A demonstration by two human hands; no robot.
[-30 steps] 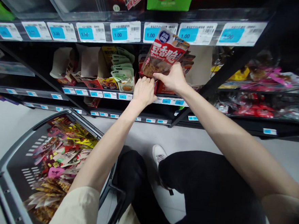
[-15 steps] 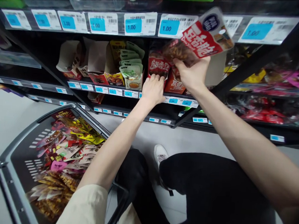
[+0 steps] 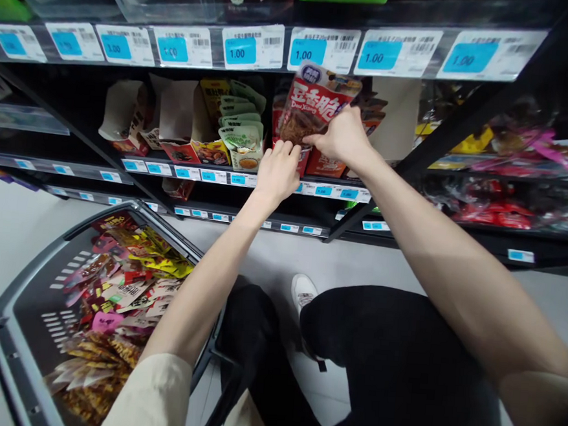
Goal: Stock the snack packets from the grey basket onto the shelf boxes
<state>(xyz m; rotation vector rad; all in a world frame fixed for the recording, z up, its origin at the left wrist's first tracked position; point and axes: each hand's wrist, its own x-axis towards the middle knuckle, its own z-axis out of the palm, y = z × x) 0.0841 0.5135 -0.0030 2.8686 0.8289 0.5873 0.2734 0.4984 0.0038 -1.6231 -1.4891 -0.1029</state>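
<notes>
My right hand pinches a red and clear snack packet by its right side. The packet is upright, slightly tilted, its lower end at the mouth of a red display box on the shelf. My left hand has its fingers hooked over the front edge of that box, and they hide most of its front. More red packets stand behind the held one. To the left is a box of green-and-white packets; to the right, an orange-red box is close to my right hand.
A grey shopping basket full of snack packets stands on the floor at left. Open cardboard boxes line the shelf further left. A price-tag rail runs above my hands. Bagged goods fill shelves at right.
My right hand has brought the packet down and left, from in front of the upper price tags to the red box's opening. My left hand stays at the box's front edge.
</notes>
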